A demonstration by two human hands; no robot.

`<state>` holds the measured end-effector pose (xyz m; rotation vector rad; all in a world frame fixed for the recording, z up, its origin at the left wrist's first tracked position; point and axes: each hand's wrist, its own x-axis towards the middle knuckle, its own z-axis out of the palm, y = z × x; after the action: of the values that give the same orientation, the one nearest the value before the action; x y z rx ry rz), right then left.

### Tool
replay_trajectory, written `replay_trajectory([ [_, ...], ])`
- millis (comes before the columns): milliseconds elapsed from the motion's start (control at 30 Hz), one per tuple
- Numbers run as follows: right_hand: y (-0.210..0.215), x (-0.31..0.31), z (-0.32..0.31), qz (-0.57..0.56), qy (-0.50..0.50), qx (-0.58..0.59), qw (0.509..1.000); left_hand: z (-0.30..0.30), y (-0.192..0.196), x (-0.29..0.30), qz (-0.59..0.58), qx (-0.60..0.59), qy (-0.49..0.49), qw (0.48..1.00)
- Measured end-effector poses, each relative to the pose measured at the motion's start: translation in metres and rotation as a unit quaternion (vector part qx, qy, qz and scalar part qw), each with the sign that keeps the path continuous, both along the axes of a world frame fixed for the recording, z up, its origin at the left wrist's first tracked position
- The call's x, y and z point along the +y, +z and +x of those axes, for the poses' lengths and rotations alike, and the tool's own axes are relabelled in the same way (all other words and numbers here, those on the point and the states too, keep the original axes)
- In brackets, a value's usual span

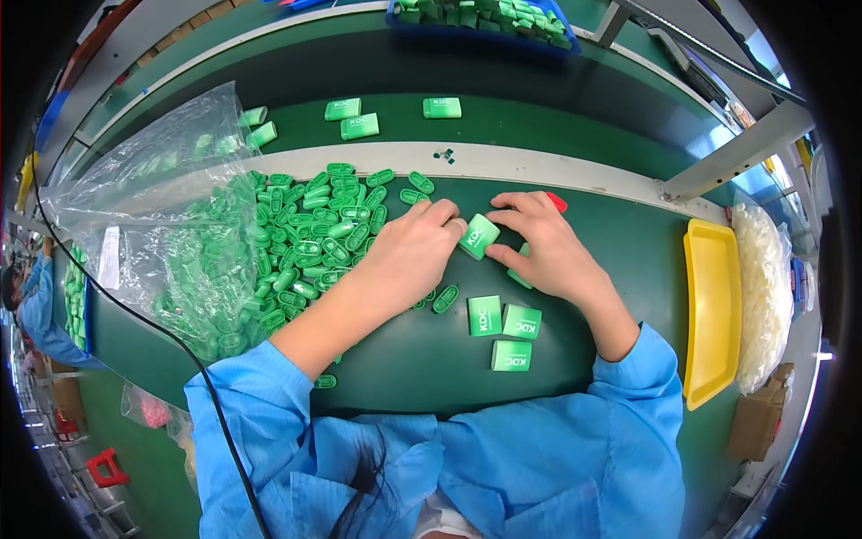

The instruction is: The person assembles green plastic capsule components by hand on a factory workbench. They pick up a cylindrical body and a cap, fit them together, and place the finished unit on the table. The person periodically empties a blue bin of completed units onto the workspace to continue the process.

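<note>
Printed block: a small, smooth green block (479, 236) with softly rounded edges, fading to a paler tint and marked in white, tilted above the bench (584, 359) between the two hands.
Left hand: the left hand (415, 250) reaches in diagonally, back upward, its bent fingers grasping the block's left edge.
Right hand: the right hand (549, 247) arches palm-down, thumb and fingers curved about the block's right side; whether they grip it, I cannot tell.
Under the right palm: another green block (523, 267), partly covered.
Nearer the body: three flat-lying blocks (505, 332), glossy and rectangular, close together.
Slotted pieces: a heap of green oval pieces (332, 225), plastic-looking, rounded at both ends, left of the hands.
Bag: clear, crinkled plastic bag (153, 207) draped over the heap's left part.
Right side: shallow yellow tray (713, 314) with rounded corners, beside a bulging clear bag of whitish contents (760, 296).
Sleeves: blue cloth (637, 377), creased, ending above bare wrists.
</note>
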<state>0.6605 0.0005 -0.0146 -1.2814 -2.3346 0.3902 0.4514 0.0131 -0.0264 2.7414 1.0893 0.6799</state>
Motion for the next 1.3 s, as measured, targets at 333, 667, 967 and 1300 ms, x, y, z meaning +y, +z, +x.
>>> replay_trajectory([
  [333,0.006,0.013,-0.006,-0.215,-0.077,0.143,0.963,-0.006,0.006,0.014,-0.059,-0.097,0.056,0.992],
  [667,0.016,0.056,-0.023,-0.274,-0.054,0.385,0.879,-0.009,0.006,0.038,-0.475,-0.468,0.060,0.743],
  [967,0.003,0.050,-0.016,-0.330,-0.019,0.357,0.874,-0.009,0.002,0.035,-0.450,-0.454,0.061,0.767],
  [1300,-0.012,0.043,-0.022,-0.268,-0.001,0.441,0.857,-0.004,0.000,0.024,-0.340,-0.396,0.067,0.850],
])
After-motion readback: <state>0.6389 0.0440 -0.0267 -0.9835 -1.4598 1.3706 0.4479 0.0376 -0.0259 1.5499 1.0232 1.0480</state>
